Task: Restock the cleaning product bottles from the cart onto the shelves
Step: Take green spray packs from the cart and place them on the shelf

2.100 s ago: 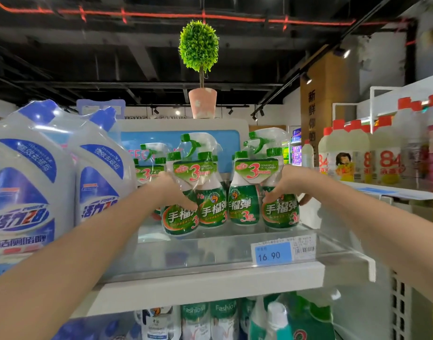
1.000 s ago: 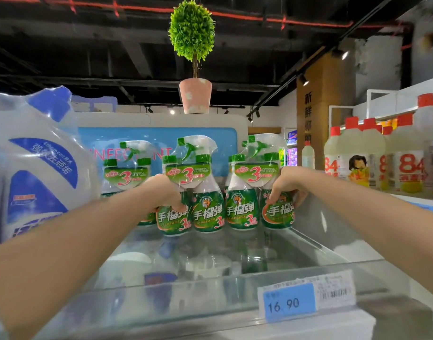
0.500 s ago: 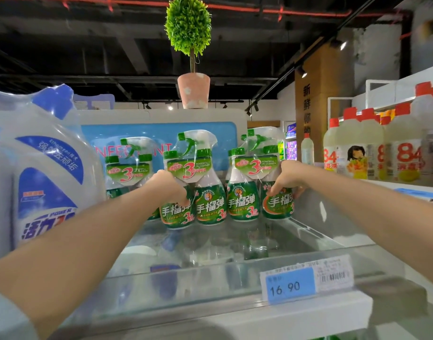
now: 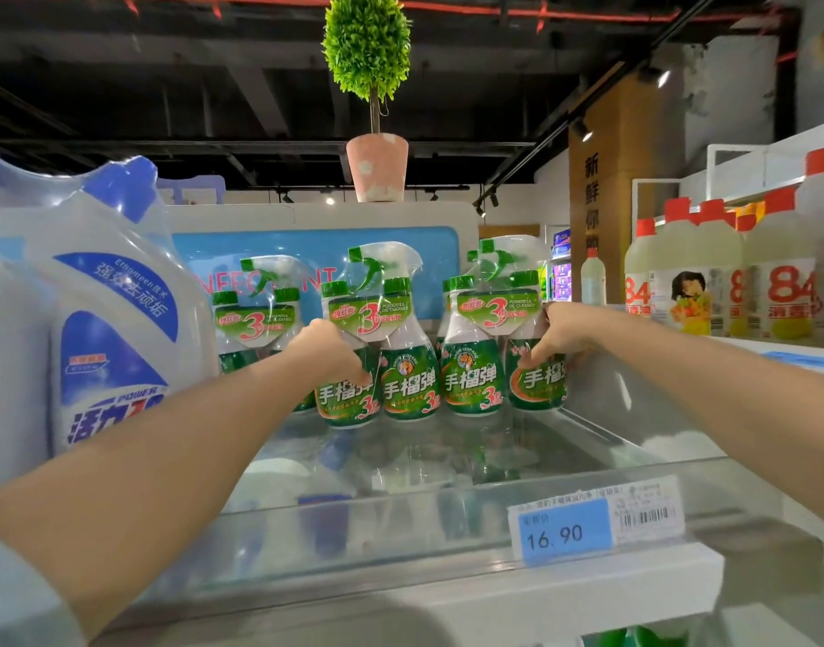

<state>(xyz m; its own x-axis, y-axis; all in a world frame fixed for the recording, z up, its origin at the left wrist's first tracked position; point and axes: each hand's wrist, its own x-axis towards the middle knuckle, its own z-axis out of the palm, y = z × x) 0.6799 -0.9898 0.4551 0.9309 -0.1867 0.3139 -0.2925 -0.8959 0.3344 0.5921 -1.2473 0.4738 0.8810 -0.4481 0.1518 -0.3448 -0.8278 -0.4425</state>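
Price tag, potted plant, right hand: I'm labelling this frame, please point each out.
price tag (image 4: 564, 532), head view, on the blue part reading 16.90.
potted plant (image 4: 376, 168), head view, on the pink pot.
right hand (image 4: 558, 332), head view, on the back of the hand.

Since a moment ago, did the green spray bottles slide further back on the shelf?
Yes. The green spray bottles sit deeper now, farther from the blue price tag in front, nearer the blue back panel.
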